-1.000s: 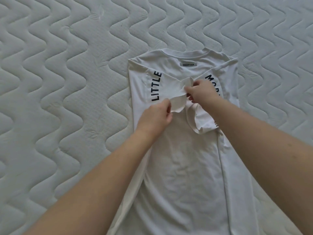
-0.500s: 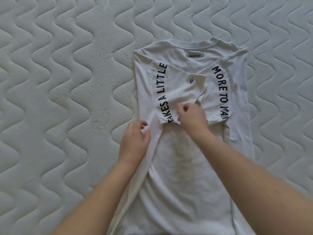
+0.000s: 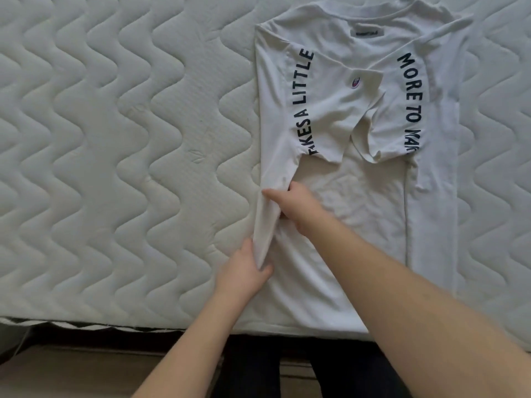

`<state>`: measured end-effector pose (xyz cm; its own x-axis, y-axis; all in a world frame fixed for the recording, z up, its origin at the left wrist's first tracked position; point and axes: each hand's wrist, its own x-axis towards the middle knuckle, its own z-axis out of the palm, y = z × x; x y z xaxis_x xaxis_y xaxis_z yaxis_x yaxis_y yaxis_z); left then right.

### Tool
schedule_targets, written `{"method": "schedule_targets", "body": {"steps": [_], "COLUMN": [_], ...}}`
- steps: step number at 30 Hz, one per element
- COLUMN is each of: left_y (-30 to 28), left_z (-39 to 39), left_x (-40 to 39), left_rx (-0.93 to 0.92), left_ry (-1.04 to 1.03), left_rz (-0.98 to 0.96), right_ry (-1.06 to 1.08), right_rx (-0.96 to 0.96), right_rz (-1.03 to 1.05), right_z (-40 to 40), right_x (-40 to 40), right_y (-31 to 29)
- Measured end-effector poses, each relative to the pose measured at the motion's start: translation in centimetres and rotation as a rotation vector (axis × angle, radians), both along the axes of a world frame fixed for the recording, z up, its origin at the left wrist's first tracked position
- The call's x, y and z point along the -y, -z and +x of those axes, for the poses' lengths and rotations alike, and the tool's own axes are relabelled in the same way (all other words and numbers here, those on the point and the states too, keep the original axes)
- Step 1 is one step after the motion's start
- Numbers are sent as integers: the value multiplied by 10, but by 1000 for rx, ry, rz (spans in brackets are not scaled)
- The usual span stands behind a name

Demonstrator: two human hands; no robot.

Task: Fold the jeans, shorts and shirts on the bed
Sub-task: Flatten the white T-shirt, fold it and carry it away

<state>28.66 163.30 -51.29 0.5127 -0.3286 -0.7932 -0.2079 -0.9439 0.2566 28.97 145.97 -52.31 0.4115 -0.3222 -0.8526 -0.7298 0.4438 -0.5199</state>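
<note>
Quilted in a wavy pattern, the pale bed [image 3: 120, 145] fills most of your view, with its near edge running across the bottom and a dark strip of floor [image 3: 86, 369] below it.

Your white shirt [image 3: 359, 196] lies flat on the right part of the bed, collar toward the far side and hem close to the near edge. A small label [image 3: 367, 33] sits just inside the collar. Both sleeves are folded inward over the body and nearly meet in the middle. The left sleeve [image 3: 321, 110] carries dark lettering reading "TAKES A LITTLE" and a small logo [image 3: 355, 82]; the right sleeve [image 3: 402, 110] reads "MORE TO MAK", the last letters partly hidden by a fold.

Your left hand [image 3: 244, 271] is at the shirt's left side edge, low down, with its fingers closed on a raised fold of the cloth. Your right hand [image 3: 296, 205] reaches across the shirt's body to the same edge, a little farther up, and its thumb and fingers pinch that fold just below the left sleeve. Between your two hands the side edge stands up off the bed as a narrow ridge. The right side of the shirt is already folded in, its long straight edge running down toward the hem.
</note>
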Motion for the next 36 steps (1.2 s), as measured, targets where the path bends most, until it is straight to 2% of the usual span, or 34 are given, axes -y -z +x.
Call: {"method": "schedule_targets", "body": {"steps": [3, 8, 10, 12, 15, 17, 19, 20, 23, 26, 28, 31, 34, 36], "left_y": [-6, -25, -29, -35, -39, -33, -21, -15, 2, 13, 17, 24, 24, 24], "left_z": [-12, -44, -59, -74, -89, -91, -83, -77, -60, -57, -60, -67, -77, -87], "left_x": [-10, -19, -19, -16, -17, -20, -25, -27, -27, -28, -32, -39, -46, -54], "left_rx": [-15, 87, 113, 6, -170, -30, 154, 180, 11, -172, -257, -263, -373, -419], "left_ry": [-61, -115, -78, -51, -159, -229, -319, -357, -402, -503, -533, -565, -764, -773], "left_rz": [-9, -32, -66, -87, -132, -182, -264, -292, -310, -314, -282, -268, -318, -343], "right_ry": [29, -2, 23, 64, 74, 11, -74, -131, -272, -311, -272, -93, -132, -177], "right_rx": [31, 44, 48, 13, -12, 35, 76, 67, 0, -14, 4, 44, 53, 22], "right_rz": [156, 216, 231, 215, 107, 60, 112, 148, 202, 184, 205, 304, 351, 338], "right_z": [-13, -42, -51, -60, -77, -92, -109, -118, -144, -160, -165, -175, -194, -205], "right_x": [-9, -25, -28, -29, -22, -13, -10, -13, -34, -51, -56, -67, -82, -91], "right_y": [-2, 0, -1, -3, -4, -3, -2, 0, 6, 6, 5, 6, 8, 11]}}
